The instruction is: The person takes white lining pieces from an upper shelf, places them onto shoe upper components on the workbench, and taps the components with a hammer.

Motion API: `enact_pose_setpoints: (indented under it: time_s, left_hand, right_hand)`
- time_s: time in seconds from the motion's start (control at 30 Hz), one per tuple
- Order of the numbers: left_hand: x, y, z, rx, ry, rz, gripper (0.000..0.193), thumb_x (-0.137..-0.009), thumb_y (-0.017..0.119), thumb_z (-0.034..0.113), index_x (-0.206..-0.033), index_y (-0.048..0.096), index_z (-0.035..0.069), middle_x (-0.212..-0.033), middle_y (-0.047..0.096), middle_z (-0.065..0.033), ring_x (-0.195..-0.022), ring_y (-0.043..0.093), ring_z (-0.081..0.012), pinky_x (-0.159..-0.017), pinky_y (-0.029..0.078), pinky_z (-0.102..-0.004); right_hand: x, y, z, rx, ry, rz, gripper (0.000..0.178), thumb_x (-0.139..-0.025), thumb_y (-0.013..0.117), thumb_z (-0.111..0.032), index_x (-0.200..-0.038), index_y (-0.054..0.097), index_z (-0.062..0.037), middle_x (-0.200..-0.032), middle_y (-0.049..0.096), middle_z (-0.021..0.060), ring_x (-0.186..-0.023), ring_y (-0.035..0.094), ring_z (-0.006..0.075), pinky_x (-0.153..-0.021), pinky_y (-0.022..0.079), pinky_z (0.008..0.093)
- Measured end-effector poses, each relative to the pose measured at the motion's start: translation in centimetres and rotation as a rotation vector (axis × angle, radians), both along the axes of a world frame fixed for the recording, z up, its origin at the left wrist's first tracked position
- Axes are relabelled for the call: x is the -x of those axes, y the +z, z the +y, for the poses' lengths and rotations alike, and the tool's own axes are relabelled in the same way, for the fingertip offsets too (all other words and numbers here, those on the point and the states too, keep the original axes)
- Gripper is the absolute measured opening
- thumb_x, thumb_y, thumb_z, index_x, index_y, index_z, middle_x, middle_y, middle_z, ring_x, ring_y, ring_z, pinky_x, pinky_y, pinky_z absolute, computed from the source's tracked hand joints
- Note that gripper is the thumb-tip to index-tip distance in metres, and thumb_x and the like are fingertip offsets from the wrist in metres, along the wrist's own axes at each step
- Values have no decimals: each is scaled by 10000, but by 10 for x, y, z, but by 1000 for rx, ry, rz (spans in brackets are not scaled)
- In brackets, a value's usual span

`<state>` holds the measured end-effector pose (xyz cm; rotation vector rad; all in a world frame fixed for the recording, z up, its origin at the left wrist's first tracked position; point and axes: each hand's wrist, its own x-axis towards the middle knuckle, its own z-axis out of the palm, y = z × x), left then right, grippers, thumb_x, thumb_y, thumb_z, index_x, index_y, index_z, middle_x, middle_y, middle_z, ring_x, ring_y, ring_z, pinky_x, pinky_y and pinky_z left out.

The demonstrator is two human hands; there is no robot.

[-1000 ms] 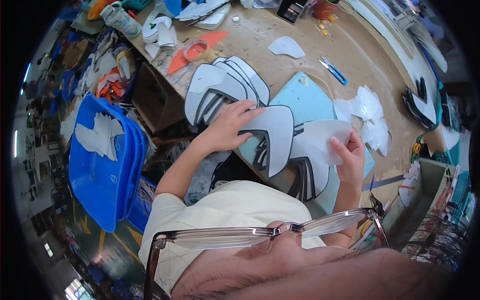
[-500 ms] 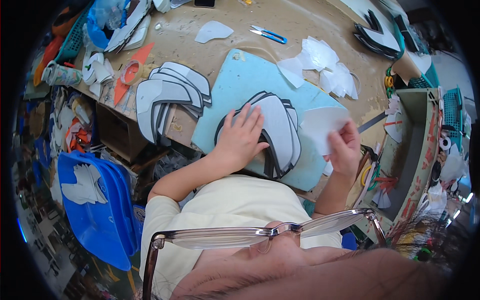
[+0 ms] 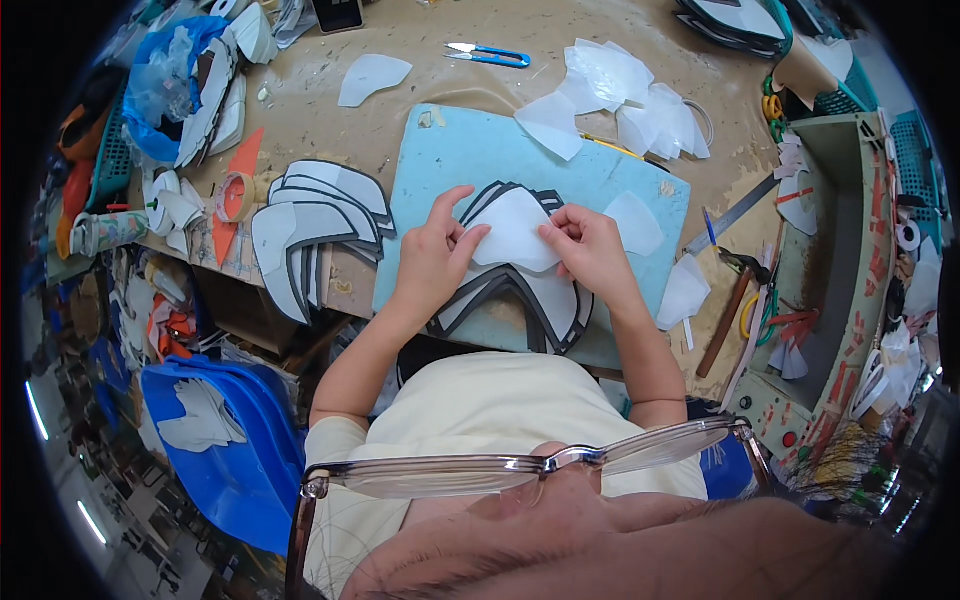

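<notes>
Left hand: the left hand (image 3: 432,257) is at the left side of a white sheet piece (image 3: 515,232); its index finger is stretched out, spread from the thumb, and the thumb tip is on the sheet's left edge; whether the curled fingers grip anything I cannot tell.
Right hand: the right hand (image 3: 588,248) has thumb and index finger pinching the sheet's right edge.
White sheet piece: lies over the upper part of a stack of grey shapes (image 3: 560,300) with black edging, between the two hands.
Stack of grey shapes: rests on the blue board (image 3: 418,185), by the middle of its near edge, legs toward the person.
Blue board, right side: a loose white piece (image 3: 633,224) lies near the right edge.
Worktop, left: a fanned stack (image 3: 325,225) is beside the board's left edge, its tip jutting over the worktop's near edge.
Worktop, far side: blue-handled snips (image 3: 488,55) lie beyond the board's far edge; overlapping white pieces (image 3: 605,80) are by its far right corner.
</notes>
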<state>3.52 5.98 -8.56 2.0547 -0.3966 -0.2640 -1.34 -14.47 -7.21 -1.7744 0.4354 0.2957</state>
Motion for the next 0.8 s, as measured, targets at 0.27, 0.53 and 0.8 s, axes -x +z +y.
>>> enact_pose_setpoints:
  time_s: [0.27,0.53,0.8]
  left_hand:
    - [-22,11,27,-133,-174,-372,288,-842,657,116,-1100,552,41,-734,590,-95,-596,573,-197,-537,452,-283]
    - [-32,21,138,435,408,258,93,-933,561,106,-954,553,16,-736,604,-16,-561,523,-48,-497,416,-172]
    - [29,28,55,537,162,378,124,-913,570,46,-1009,538,-26,-719,636,-72,-561,606,-109,-493,468,-211]
  right_hand:
    - [1,0,2,425,307,-475,234,-807,681,-163,-689,554,-6,-598,554,127,-505,500,302,-489,409,349]
    - [-76,-23,-35,707,73,-718,184,-820,688,-167,-894,625,-11,-696,575,85,-607,539,169,-561,438,281]
    - [-41,27,-3,113,313,-355,234,-851,650,-195,-977,627,1,-797,609,102,-712,547,140,-653,453,277]
